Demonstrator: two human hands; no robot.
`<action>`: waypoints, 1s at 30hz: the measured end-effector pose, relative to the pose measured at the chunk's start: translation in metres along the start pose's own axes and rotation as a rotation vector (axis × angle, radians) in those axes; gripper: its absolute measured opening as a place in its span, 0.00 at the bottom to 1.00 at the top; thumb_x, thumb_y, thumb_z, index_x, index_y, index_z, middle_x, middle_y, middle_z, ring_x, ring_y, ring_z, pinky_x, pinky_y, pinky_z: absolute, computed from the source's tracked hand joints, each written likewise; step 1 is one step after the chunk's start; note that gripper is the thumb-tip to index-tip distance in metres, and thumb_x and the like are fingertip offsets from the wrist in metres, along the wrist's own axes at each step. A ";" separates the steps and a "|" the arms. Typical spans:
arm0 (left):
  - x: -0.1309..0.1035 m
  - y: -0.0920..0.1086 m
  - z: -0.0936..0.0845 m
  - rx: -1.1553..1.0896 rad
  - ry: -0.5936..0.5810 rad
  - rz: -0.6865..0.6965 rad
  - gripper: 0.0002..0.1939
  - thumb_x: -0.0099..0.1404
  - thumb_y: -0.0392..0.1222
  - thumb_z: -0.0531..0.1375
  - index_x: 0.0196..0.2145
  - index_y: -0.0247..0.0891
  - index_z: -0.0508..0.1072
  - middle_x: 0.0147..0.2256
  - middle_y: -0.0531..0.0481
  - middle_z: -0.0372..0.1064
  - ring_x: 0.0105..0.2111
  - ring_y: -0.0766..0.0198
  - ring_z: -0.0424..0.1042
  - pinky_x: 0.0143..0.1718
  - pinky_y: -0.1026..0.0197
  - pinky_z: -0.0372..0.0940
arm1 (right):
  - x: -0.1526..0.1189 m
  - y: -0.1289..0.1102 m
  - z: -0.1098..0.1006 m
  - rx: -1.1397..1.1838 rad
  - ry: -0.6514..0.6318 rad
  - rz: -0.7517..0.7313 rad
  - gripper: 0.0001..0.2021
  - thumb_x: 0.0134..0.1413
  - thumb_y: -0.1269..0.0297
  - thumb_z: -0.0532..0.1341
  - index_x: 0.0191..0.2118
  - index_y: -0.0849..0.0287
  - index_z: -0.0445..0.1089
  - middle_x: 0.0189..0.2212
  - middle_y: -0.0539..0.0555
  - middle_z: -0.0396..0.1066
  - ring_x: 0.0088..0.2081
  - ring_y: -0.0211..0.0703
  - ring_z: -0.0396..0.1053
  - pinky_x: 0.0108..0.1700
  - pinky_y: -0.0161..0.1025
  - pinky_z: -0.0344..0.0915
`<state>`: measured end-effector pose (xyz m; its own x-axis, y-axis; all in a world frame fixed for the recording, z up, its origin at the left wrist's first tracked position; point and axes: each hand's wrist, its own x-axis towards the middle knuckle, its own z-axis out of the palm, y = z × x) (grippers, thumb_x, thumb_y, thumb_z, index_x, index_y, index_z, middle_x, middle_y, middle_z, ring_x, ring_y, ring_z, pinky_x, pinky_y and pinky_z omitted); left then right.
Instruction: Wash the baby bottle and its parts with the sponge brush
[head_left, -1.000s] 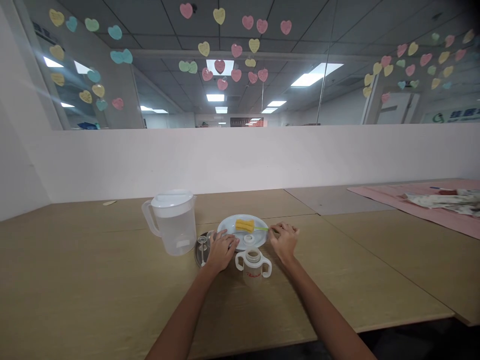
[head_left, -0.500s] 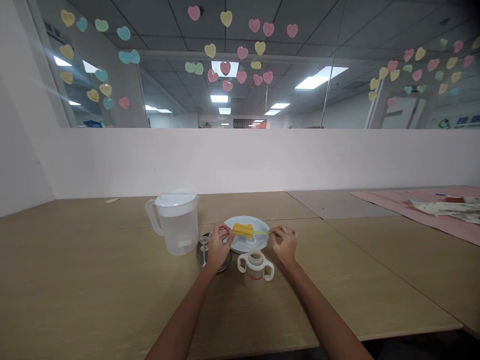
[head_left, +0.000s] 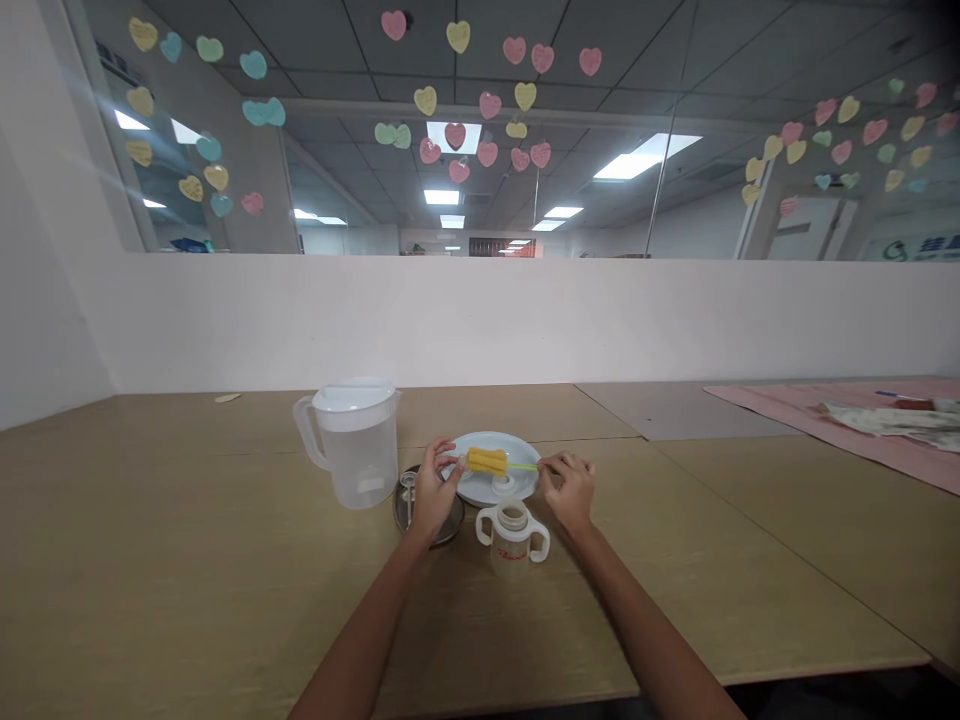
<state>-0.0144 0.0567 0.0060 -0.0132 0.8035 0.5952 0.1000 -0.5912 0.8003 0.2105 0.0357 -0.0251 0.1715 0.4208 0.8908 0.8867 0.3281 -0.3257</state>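
A bottle brush with a yellow sponge head (head_left: 487, 461) and a thin green handle is level above the white plate (head_left: 534, 484). My right hand (head_left: 568, 488) is closed on the handle's end. At the sponge's other end, my left hand (head_left: 435, 492) pinches the tip between thumb and forefinger, its other fingers raised. Small white parts rest on the plate. Just in front stands a two-handled baby bottle (head_left: 511, 545), upright and uncapped, with red lettering. Partly behind my left hand, a dark round metal tray (head_left: 451, 528) bears a white straw-like piece (head_left: 409, 492).
A clear plastic pitcher (head_left: 355, 450) with a white lid stands on the left, its handle pointing left. On the far right a pink cloth (head_left: 772, 408) carries a whitish cloth and a blue pen-like item. A white wall (head_left: 480, 320) borders the table's back.
The fingers of my left hand have spread and lifted a little at the sponge's tip. My right hand and the brush stay nearly in place; the view has shifted slightly.
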 end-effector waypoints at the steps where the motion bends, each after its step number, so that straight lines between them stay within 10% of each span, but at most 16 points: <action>1: 0.000 -0.002 0.000 -0.015 0.001 -0.006 0.20 0.58 0.44 0.58 0.48 0.38 0.61 0.44 0.43 0.68 0.38 0.65 0.71 0.43 0.60 0.67 | 0.000 0.000 0.000 0.005 -0.003 0.001 0.08 0.50 0.68 0.56 0.27 0.57 0.72 0.26 0.50 0.69 0.33 0.40 0.64 0.39 0.40 0.48; 18: -0.006 0.016 -0.002 0.162 -0.066 0.036 0.13 0.59 0.38 0.56 0.43 0.38 0.68 0.44 0.47 0.71 0.48 0.61 0.68 0.54 0.55 0.58 | -0.001 0.000 0.001 0.103 -0.040 0.050 0.08 0.49 0.67 0.55 0.25 0.58 0.71 0.26 0.50 0.70 0.33 0.41 0.64 0.39 0.39 0.49; 30: -0.003 0.007 0.004 -0.050 -0.077 -0.183 0.16 0.59 0.47 0.55 0.43 0.39 0.74 0.47 0.46 0.70 0.46 0.60 0.69 0.47 0.60 0.63 | 0.001 0.001 0.000 0.223 -0.079 0.120 0.10 0.50 0.64 0.54 0.26 0.58 0.72 0.27 0.51 0.70 0.34 0.43 0.65 0.40 0.40 0.51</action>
<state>-0.0099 0.0505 0.0096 0.0496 0.8997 0.4337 0.0532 -0.4360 0.8984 0.2118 0.0360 -0.0247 0.2278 0.5301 0.8167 0.7438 0.4466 -0.4973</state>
